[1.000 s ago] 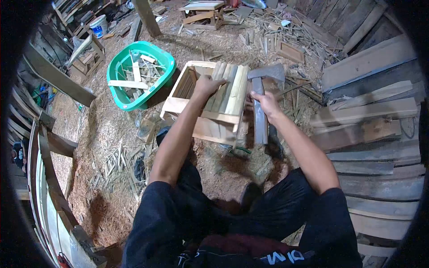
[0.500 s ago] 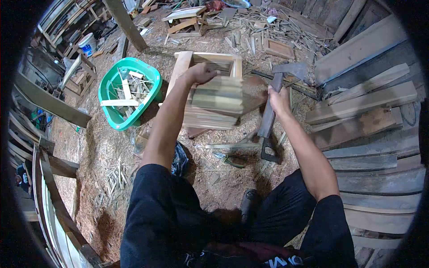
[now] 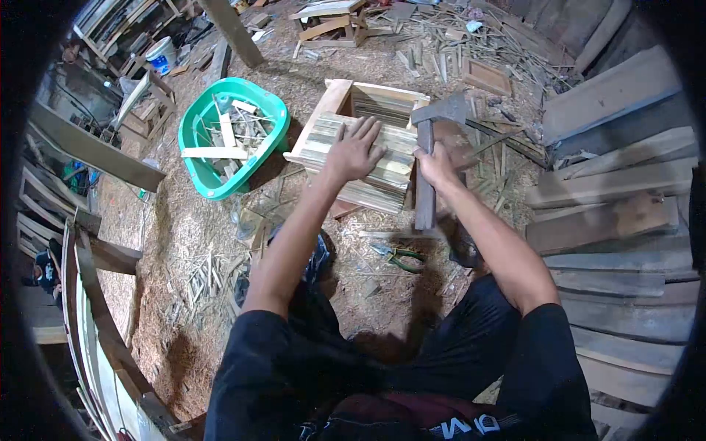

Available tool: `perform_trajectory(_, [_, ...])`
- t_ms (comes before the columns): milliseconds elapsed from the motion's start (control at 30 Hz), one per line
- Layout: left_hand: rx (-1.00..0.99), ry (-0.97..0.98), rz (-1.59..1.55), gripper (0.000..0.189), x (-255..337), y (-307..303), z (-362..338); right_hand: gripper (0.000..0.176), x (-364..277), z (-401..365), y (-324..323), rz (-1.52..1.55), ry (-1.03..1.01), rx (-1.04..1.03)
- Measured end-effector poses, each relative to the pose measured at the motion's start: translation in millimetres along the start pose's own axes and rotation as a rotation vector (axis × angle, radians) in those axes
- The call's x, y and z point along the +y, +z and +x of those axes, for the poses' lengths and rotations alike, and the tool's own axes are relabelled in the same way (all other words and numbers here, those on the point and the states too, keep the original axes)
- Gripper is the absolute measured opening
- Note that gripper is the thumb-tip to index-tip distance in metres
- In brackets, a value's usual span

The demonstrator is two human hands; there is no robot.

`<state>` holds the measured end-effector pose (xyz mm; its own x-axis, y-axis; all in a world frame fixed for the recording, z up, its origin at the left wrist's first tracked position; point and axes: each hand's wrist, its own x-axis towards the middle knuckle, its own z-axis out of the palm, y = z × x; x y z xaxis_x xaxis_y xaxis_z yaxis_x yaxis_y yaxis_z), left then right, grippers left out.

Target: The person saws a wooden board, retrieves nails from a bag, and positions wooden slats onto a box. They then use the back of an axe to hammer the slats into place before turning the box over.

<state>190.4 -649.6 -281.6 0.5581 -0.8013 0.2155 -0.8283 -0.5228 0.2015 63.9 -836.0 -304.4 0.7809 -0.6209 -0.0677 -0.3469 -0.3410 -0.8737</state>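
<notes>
My left hand lies flat with its fingers spread on the slatted top of a small wooden frame piece. This piece is made of light boards and striped slats, and its far part is an open frame. In my right hand is a hatchet, gripped around its squared dark handle. The broad grey metal head points away from me, close to the right edge of the frame piece. Pliers with green handles lie on the ground nearer to me.
A green plastic tub with wood scraps stands to the left. Boards are stacked along the right side. A wooden post rises behind the tub. Wood offcuts and shavings cover the ground; a white bucket stands far left.
My left hand has come down from above the slats and now rests flat on them. The hatchet has moved slightly left, nearer the frame piece. The view has shifted a little.
</notes>
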Motion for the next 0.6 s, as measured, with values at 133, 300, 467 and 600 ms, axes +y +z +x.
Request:
perform_trajectory(133, [0.109,0.018,-0.021,0.06,0,-4,-4,0.043,-12,8,5,-0.16,-0.225,0.085])
perform_trajectory(300, [0.265,-0.174,-0.818,0.044,-10,-7,-34,0.034,-54,-23,-25,-0.422,-0.487,0.122])
perform_trajectory(467, [0.631,-0.118,-0.44,0.026,-44,-29,-121,0.035,-103,-90,-37,-0.261,-0.591,-0.237])
perform_trajectory(600, [0.415,-0.094,-0.146,0.02,-74,-41,-197,0.04,-9,-92,28,-0.41,-1.015,-0.453])
